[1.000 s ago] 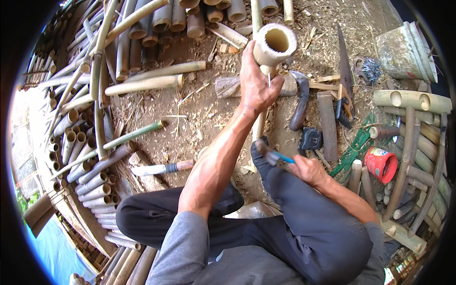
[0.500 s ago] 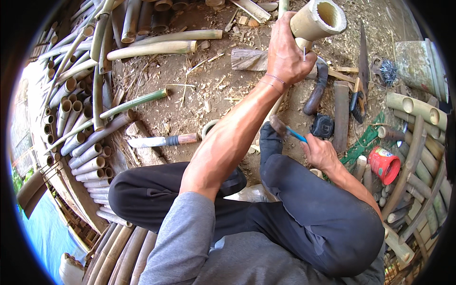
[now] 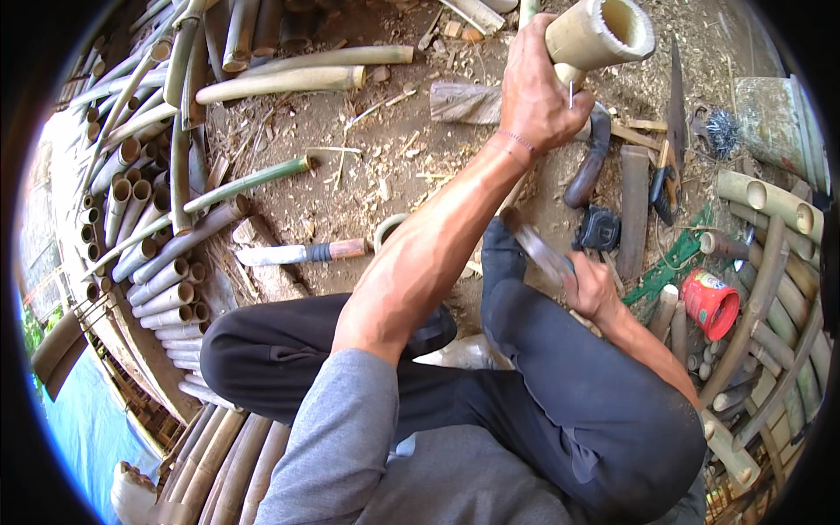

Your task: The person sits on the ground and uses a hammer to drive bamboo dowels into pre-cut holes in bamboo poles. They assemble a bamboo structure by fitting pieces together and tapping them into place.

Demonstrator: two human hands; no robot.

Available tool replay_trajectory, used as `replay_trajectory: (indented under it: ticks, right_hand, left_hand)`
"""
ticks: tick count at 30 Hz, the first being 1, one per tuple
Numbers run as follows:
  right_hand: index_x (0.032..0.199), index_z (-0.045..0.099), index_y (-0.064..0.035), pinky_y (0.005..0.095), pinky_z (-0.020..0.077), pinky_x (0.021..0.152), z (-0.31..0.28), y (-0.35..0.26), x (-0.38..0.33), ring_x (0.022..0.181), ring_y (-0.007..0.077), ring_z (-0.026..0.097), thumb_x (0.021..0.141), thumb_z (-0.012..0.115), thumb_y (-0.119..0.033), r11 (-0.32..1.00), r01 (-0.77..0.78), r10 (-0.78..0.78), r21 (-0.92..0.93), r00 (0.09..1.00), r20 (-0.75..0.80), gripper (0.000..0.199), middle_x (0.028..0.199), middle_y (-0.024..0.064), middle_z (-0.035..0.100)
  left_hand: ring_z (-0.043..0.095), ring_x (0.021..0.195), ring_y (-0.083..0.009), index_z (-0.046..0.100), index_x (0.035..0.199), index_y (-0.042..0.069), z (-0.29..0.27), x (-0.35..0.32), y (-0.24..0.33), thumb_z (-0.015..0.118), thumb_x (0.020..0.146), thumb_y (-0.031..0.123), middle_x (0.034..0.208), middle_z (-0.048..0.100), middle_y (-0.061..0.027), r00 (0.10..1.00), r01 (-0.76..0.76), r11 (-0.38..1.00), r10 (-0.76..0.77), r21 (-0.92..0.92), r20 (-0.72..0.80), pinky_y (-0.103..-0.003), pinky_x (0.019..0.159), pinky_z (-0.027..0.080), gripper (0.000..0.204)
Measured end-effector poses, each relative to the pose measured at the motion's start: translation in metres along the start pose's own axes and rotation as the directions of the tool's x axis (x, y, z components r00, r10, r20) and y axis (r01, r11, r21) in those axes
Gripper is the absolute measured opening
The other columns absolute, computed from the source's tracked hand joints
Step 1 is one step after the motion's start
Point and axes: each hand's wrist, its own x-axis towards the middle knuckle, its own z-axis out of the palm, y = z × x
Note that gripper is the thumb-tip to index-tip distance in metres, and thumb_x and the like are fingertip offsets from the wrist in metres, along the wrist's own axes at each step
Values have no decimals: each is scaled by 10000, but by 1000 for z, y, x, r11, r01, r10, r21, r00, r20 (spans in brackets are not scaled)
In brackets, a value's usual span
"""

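Note:
My left hand [image 3: 541,92], arm stretched forward, is closed round a bamboo piece just below its wide hollow end [image 3: 588,39]. A thin metal nail [image 3: 571,93] sticks up beside my left thumb. Near my bent right knee, my right hand [image 3: 595,287] is closed round the handle of a hammer [image 3: 544,254]. That hammer is smeared by motion, and its head points toward the bamboo piece's lower length, which my left forearm partly covers. A gap separates the hammer from the nail.
A knife [image 3: 302,252] lies on the left by stacked bamboo tubes [image 3: 166,293]. To the right are a curved dark-handled tool [image 3: 584,179], a black tape measure [image 3: 599,229], a handsaw [image 3: 674,131], a red tub [image 3: 710,304] and a metal bucket [image 3: 779,118]. Wood chips litter the ground.
The hammer has swung a little upward and blurs, its blue handle less distinct. My right hand has turned slightly. My left hand and the bamboo piece sit slightly farther right in the picture.

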Motion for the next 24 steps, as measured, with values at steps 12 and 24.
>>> replay_trajectory:
  ticks: [12,24]
  right_hand:
    - [901,558,-9,412,511,472,9,2,-8,567,322,634,887,674,-201,968,249,-244,30,964,-108,224,659,138,569]
    - [834,543,-35,386,515,456,17,24,-7,512,259,610,886,692,-229,976,127,-124,-179,992,26,250,657,95,579]
  left_hand:
    - [521,1104,-419,348,1377,-25,-4,-6,-2,675,639,97,1167,506,-248,977,173,985,-168,-23,132,-490,991,443,816]
    - [558,1128,-413,310,1419,-79,-4,0,4,697,641,119,1215,531,-263,967,194,980,-197,35,162,-466,1022,443,891]
